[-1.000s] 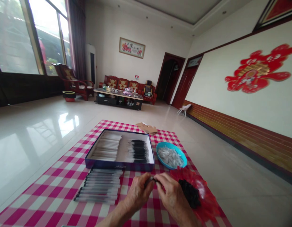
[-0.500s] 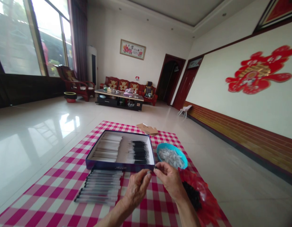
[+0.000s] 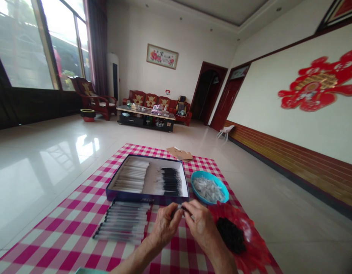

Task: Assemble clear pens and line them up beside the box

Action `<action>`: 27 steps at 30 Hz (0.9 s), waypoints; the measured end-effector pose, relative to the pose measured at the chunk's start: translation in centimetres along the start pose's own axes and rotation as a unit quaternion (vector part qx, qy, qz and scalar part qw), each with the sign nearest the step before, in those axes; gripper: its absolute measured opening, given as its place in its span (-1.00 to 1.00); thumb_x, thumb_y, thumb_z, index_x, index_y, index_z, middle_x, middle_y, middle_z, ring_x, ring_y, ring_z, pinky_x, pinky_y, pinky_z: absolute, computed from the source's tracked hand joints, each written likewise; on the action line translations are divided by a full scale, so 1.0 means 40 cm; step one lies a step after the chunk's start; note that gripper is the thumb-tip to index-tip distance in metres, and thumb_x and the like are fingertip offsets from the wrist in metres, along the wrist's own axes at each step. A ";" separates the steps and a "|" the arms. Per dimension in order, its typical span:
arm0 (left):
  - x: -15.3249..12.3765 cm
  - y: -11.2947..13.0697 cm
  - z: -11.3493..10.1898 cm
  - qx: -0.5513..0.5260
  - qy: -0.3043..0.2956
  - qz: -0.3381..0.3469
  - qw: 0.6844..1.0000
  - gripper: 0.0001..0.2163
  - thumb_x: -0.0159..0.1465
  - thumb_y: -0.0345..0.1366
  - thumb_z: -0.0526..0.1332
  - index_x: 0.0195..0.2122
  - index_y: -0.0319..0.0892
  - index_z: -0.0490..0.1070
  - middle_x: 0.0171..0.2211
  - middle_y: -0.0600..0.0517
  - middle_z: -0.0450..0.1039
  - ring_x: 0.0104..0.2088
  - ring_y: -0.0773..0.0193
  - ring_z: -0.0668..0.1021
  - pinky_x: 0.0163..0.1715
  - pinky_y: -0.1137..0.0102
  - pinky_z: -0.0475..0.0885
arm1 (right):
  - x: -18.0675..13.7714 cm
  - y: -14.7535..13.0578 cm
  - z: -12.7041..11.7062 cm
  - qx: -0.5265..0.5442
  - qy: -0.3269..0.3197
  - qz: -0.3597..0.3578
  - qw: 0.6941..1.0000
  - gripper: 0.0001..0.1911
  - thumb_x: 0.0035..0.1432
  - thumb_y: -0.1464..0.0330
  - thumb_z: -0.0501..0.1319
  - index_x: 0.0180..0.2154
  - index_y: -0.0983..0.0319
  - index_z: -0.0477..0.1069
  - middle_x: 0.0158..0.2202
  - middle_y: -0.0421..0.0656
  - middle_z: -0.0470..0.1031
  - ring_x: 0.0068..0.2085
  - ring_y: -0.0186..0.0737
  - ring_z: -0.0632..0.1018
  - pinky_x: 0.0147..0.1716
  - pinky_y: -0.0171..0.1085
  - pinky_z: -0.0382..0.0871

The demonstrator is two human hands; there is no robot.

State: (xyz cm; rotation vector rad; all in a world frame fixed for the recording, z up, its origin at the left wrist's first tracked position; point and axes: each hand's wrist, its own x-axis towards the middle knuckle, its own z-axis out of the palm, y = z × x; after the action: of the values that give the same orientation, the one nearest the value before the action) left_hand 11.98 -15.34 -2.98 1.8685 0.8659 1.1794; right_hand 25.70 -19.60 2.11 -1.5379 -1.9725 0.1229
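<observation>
Head view: both hands meet over the near half of the table (image 3: 59, 232), which is covered with a checked cloth (image 3: 113, 262). The left hand (image 3: 165, 222) has its thumb and forefinger pinched together on a small pale piece (image 3: 179, 206); its other fingers curl inward. The right hand (image 3: 201, 222) pinches a dark bit (image 3: 184, 208) the same way, its fingertips right beside those of the left. Both pieces are mostly covered by the fingers, and I cannot tell whether they are joined.

Toward the table's far edge sits a shallow blue box (image 3: 147, 199), with white tubes (image 3: 132, 176) lying along its left side and thin black sticks (image 3: 172, 182) near its right side. Just beyond the box, at the far edge, lies flat cardboard (image 3: 180, 153). Close to the right edge stands a turquoise bowl (image 3: 197, 196) of small clear pieces (image 3: 208, 189). Nearer along that edge, beside the right hand, a red bag (image 3: 257, 230) is spread out under a heap of black pieces (image 3: 230, 235). Between the box's front wall and the near side, a row of dark-ended clear tubes (image 3: 123, 220) lies toward the left edge.
</observation>
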 end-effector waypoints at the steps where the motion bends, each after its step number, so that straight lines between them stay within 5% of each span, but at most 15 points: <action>1: -0.001 -0.002 0.001 0.000 -0.003 0.004 1.000 -0.71 0.30 -0.19 0.01 -0.55 -0.16 0.13 -0.62 0.20 0.01 -0.59 0.44 0.13 -0.58 0.49 0.03 | -0.001 0.000 -0.001 -0.001 -0.002 0.001 1.000 -0.74 0.15 0.52 0.07 -0.21 0.20 0.48 -0.32 -0.10 0.47 -0.31 -0.22 0.52 -0.27 -0.29 0.39; 12: -0.006 0.023 -0.004 -0.014 -0.034 0.028 0.999 -0.68 0.37 -0.22 -0.07 -0.49 -0.17 0.29 -0.62 0.14 0.25 -0.60 0.41 0.31 -0.56 0.51 0.17 | 0.000 0.014 -0.013 0.137 0.064 0.081 0.985 -0.83 0.15 0.34 0.13 -0.35 0.22 0.50 -0.39 -0.12 0.52 -0.35 -0.20 0.53 -0.34 -0.29 0.40; 20: -0.008 0.014 -0.001 -0.026 -0.003 0.031 0.999 -0.78 0.35 -0.21 0.01 -0.18 -0.18 0.38 -0.57 0.11 0.37 -0.58 0.39 0.39 -0.55 0.53 0.25 | 0.002 0.029 0.003 0.426 0.071 0.201 0.879 -0.63 0.05 0.11 0.25 -0.22 0.27 0.46 -0.28 -0.03 0.59 -0.27 -0.05 0.60 -0.22 -0.10 0.48; 27: -0.007 0.006 0.000 -0.023 0.005 0.045 0.999 -0.83 0.34 -0.25 0.02 -0.20 -0.18 0.35 -0.58 0.14 0.31 -0.59 0.41 0.34 -0.55 0.53 0.21 | 0.001 0.028 0.000 0.360 0.047 0.161 0.918 -0.69 0.11 0.13 0.22 -0.24 0.22 0.51 -0.36 -0.14 0.56 -0.31 -0.16 0.55 -0.28 -0.23 0.44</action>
State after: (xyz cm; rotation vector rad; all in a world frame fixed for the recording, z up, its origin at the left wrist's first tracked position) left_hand 11.93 -15.71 -2.90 1.8833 0.7602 1.2539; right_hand 26.64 -19.20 1.63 -1.3035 -1.3423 0.8022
